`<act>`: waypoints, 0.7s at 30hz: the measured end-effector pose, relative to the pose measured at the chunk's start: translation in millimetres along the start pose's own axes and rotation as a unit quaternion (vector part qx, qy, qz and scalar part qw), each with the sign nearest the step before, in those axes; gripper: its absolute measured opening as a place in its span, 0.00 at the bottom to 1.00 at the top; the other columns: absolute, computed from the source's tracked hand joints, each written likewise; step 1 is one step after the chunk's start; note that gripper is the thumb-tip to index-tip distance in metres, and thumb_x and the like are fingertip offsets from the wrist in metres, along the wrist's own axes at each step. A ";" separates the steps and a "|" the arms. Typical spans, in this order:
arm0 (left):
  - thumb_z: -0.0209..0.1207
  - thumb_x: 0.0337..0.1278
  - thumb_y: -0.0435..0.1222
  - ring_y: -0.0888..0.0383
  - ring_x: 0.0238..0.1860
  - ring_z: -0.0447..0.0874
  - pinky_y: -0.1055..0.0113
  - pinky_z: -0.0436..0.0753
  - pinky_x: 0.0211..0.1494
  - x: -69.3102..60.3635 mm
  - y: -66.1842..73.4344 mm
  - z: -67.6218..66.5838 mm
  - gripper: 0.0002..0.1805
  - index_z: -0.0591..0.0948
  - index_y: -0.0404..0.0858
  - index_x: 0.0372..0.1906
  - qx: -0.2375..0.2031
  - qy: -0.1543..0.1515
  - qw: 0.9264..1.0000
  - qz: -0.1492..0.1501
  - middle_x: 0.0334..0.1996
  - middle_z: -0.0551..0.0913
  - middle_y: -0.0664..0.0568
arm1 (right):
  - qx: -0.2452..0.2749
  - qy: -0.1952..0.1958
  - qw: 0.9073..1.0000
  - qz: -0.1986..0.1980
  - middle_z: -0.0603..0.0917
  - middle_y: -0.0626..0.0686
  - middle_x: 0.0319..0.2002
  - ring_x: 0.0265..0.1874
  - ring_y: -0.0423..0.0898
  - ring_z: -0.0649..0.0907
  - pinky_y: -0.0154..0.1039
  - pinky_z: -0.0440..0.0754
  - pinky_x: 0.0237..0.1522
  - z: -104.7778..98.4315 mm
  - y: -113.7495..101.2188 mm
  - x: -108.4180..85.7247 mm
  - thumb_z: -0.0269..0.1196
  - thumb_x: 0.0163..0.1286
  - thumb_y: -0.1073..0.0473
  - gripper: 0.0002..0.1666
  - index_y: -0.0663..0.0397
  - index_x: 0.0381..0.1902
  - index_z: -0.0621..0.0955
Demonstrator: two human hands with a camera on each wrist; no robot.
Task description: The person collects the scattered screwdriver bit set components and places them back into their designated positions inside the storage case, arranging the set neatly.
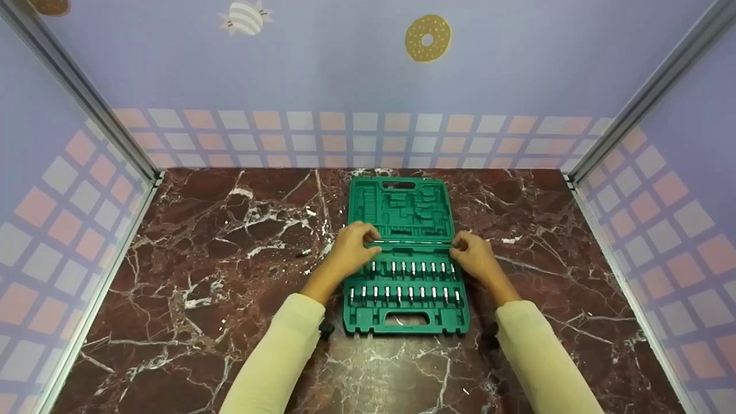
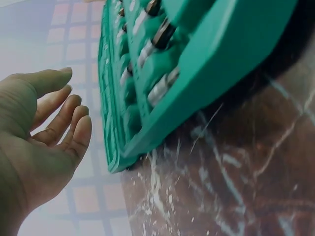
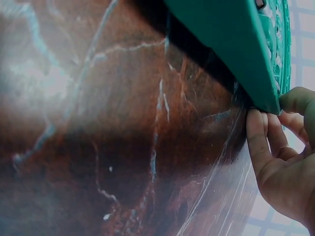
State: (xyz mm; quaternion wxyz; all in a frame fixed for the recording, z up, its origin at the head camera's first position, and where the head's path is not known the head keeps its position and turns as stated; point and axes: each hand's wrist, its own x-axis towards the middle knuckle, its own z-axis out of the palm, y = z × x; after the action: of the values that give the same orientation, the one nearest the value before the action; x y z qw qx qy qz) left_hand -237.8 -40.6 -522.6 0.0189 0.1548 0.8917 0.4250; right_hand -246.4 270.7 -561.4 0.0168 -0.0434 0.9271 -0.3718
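A green plastic bit-set case lies opened flat on the table, its lid folded back toward the wall. Two rows of silver socket bits sit in the near half. Over the left side by the hinge hovers my left hand. In the left wrist view its fingers are loosely bent and hold nothing, apart from the case. My right hand pinches the case's right edge near the hinge. In the right wrist view the thumb is on the rim and the other fingers are beneath it.
The reddish-brown marbled table surrounds the case on all sides. A patterned back wall stands behind it, with side walls left and right. A small dark bit lies left of the case.
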 end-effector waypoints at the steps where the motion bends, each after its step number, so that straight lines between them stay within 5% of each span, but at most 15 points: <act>1: 0.71 0.59 0.31 0.47 0.47 0.83 0.54 0.85 0.53 -0.2 -0.5 -2.8 0.12 0.85 0.32 0.46 -0.002 0.006 1.000 -0.001 0.43 0.83 0.44 | 0.001 0.001 1.000 0.000 0.88 0.61 0.37 0.37 0.56 0.85 0.52 0.82 0.40 -0.1 0.3 0.2 0.64 0.67 0.66 0.03 0.60 0.38 0.82; 8: 0.72 0.58 0.32 0.42 0.51 0.82 0.52 0.83 0.56 -7.3 -9.1 -22.8 0.15 0.85 0.33 0.49 0.001 0.023 1.000 -0.011 0.46 0.82 0.44 | 0.000 0.001 1.000 0.000 0.88 0.60 0.36 0.37 0.56 0.85 0.51 0.82 0.41 2.9 3.1 1.2 0.65 0.66 0.66 0.04 0.59 0.38 0.82; 21: 0.77 0.46 0.31 0.39 0.55 0.80 0.46 0.78 0.63 -28.6 -47.7 -54.8 0.26 0.84 0.33 0.54 0.038 0.062 0.997 -0.008 0.52 0.82 0.40 | 0.002 -0.001 1.000 0.004 0.88 0.62 0.38 0.39 0.57 0.86 0.55 0.83 0.42 0.1 1.5 -0.7 0.64 0.68 0.66 0.04 0.60 0.40 0.82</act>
State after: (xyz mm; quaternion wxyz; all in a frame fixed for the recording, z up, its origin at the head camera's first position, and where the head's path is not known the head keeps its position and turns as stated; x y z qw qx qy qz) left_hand -232.1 -118.3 -526.9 -0.0384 0.1216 0.9078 0.3995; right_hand -245.7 271.7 -562.5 0.0189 -0.0402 0.9265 -0.3737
